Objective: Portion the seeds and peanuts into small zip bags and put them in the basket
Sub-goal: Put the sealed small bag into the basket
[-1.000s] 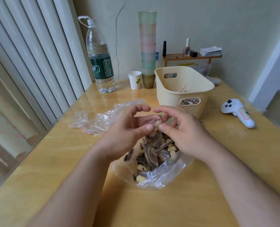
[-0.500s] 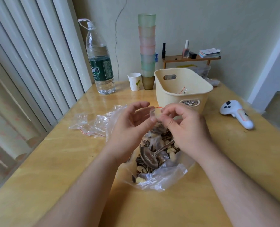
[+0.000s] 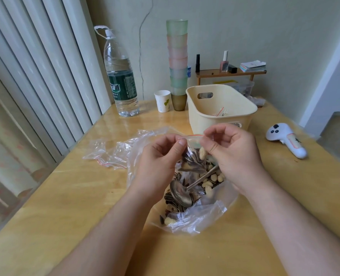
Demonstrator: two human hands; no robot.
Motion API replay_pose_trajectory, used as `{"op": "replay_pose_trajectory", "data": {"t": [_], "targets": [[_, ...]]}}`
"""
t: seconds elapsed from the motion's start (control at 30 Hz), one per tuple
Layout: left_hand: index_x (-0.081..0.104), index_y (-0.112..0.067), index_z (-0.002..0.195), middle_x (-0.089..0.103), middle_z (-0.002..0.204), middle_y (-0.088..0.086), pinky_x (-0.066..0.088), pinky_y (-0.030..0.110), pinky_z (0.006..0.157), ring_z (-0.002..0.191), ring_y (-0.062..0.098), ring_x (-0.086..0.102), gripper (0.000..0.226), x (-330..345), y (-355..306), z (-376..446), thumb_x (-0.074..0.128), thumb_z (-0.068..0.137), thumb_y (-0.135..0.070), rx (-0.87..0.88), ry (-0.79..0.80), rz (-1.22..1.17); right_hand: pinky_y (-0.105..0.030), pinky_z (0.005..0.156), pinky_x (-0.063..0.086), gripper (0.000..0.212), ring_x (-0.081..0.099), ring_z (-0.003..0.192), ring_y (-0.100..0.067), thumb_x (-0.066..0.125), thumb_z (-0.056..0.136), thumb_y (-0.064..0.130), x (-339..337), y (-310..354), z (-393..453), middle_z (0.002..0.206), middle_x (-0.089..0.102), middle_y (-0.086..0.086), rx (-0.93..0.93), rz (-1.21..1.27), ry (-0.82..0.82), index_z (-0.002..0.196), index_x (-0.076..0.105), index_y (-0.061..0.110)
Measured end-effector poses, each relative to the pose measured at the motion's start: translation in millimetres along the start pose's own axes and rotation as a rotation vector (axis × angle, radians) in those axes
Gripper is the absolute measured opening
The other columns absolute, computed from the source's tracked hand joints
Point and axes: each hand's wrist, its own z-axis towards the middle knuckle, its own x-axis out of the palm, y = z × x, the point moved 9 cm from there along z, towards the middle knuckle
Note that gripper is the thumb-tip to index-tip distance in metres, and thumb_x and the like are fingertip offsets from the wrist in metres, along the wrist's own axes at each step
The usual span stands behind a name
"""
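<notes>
1. Since the earlier frames, both your hands have risen from the big bag, lifting the small zip bag (image 3: 193, 154) clear of the pile; it now hangs between them with its red-lined top stretched level.
2. Big bag (image 3: 187, 198): loose clear plastic, lying open on the table (image 3: 65, 206) just under your hands. Holds the seeds (image 3: 174, 198) and peanuts (image 3: 214, 178), with a metal spoon (image 3: 182, 193) resting bowl-down in the pile.
3. Left hand (image 3: 161, 158): curled, thumb and fingers pinching the left end of the small zip bag's top.
4. Right hand (image 3: 231, 150): curled, pinching the right end of the same strip.
5. Small zip bag: part filled, seeds and one peanut visible low in it. Step in hand, by my reading: sealing this portion. Next move calls for pressing along the strip end to end, keeping the bag upright.
6. Spare bags (image 3: 109, 154): empty, red-striped, left of the big bag.
7. Basket (image 3: 220, 116): cream plastic, just beyond your hands; at least one filled bag shows inside. The sealed portion goes here.
8. Controller (image 3: 286, 140): white, far right.
9. Water bottle (image 3: 120, 76), paper cup (image 3: 162, 100), cup stack (image 3: 178, 60): far edge.
</notes>
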Motion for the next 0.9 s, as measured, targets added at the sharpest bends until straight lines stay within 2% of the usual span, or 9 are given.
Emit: {"op": "replay_pose_trajectory", "data": {"t": [0.07,0.13,0.23,0.37,0.47,0.63,0.73,0.8,0.9], "targets": [[0.075,-0.018,0.092,0.067,0.081,0.003,0.051,0.032,0.075,0.074,0.016,0.058,0.013,-1.3,1.0,0.1,0.067,0.102,-0.018,-0.013,-0.022,-0.018,-0.043,0.086,0.063,0.021,0.073,0.088,-0.020,0.075,0.091,0.002,-1.1,-11.3,1.4,0.093,0.077,-0.008,0.112,0.107,0.023,0.101,0.074,0.020],[0.074,-0.019,0.092,0.066,0.079,0.000,0.048,0.031,0.072,0.071,0.013,0.056,0.012,-2.0,2.5,-0.2,0.067,0.102,-0.020,-0.026,-0.042,-0.027,-0.038,0.080,0.062,0.015,0.074,0.086,-0.020,0.069,0.096,0.001,3.8,-18.6,0.0,0.093,0.077,-0.012,0.203,0.185,0.064,0.105,0.072,0.012],[0.073,-0.015,0.096,0.066,0.077,-0.002,0.047,0.031,0.071,0.067,0.010,0.055,0.010,-3.0,5.7,-0.9,0.067,0.103,-0.020,-0.047,-0.089,-0.054,-0.029,0.071,0.059,0.007,0.070,0.075,-0.016,0.066,0.098,0.003,10.2,-20.8,-1.5,0.081,0.075,-0.010,0.227,0.250,0.066,0.096,0.071,0.006],[0.072,-0.009,0.100,0.070,0.081,0.003,0.054,0.034,0.076,0.073,0.015,0.061,0.013,-2.1,4.0,-2.8,0.066,0.103,-0.020,-0.030,-0.143,-0.073,-0.029,0.068,0.059,0.016,0.070,0.074,-0.017,0.067,0.098,0.005,11.9,-17.1,-1.4,0.079,0.074,-0.009,0.211,0.270,0.034,0.088,0.075,0.012],[0.071,-0.006,0.103,0.069,0.082,0.003,0.055,0.028,0.074,0.076,0.015,0.061,0.014,-4.1,4.3,-3.8,0.066,0.103,-0.018,-0.028,-0.182,-0.103,-0.032,0.070,0.060,0.011,0.071,0.077,-0.019,0.065,0.100,0.006,11.0,-17.1,-1.5,0.082,0.075,-0.009,0.211,0.262,0.029,0.093,0.074,0.009],[0.072,-0.003,0.103,0.067,0.079,0.001,0.053,0.022,0.072,0.073,0.010,0.059,0.014,-3.4,1.4,-4.7,0.066,0.103,-0.015,-0.021,-0.181,-0.098,-0.040,0.078,0.062,0.013,0.071,0.073,-0.018,0.068,0.098,0.004,4.0,-14.9,-0.1,0.075,0.074,-0.005,0.160,0.207,-0.024,0.088,0.072,0.012],[0.072,-0.007,0.100,0.067,0.078,-0.002,0.053,0.023,0.073,0.073,0.009,0.058,0.012,-1.9,0.1,-5.5,0.064,0.104,-0.016,-0.019,-0.165,-0.045,-0.050,0.081,0.061,0.019,0.069,0.073,-0.020,0.074,0.094,0.006,0.8,-13.9,1.1,0.073,0.073,-0.005,0.114,0.152,-0.041,0.079,0.075,0.018],[0.071,-0.011,0.095,0.068,0.077,-0.006,0.054,0.022,0.075,0.075,0.008,0.060,0.013,-0.7,-2.1,-5.7,0.062,0.105,-0.014,-0.006,-0.150,0.001,-0.057,0.086,0.059,0.011,0.067,0.077,-0.024,0.078,0.087,0.017,-0.1,-12.0,0.8,0.077,0.073,-0.006,0.072,0.109,-0.043,0.079,0.077,0.025],[0.068,-0.015,0.089,0.066,0.077,-0.005,0.052,0.021,0.073,0.076,0.009,0.058,0.020,1.0,-5.2,-5.9,0.059,0.106,-0.011,0.005,-0.139,0.042,-0.057,0.088,0.059,0.014,0.068,0.081,-0.025,0.077,0.091,0.015,2.2,-10.0,-0.1,0.081,0.074,-0.007,0.050,0.111,-0.007,0.082,0.079,0.026]]}}
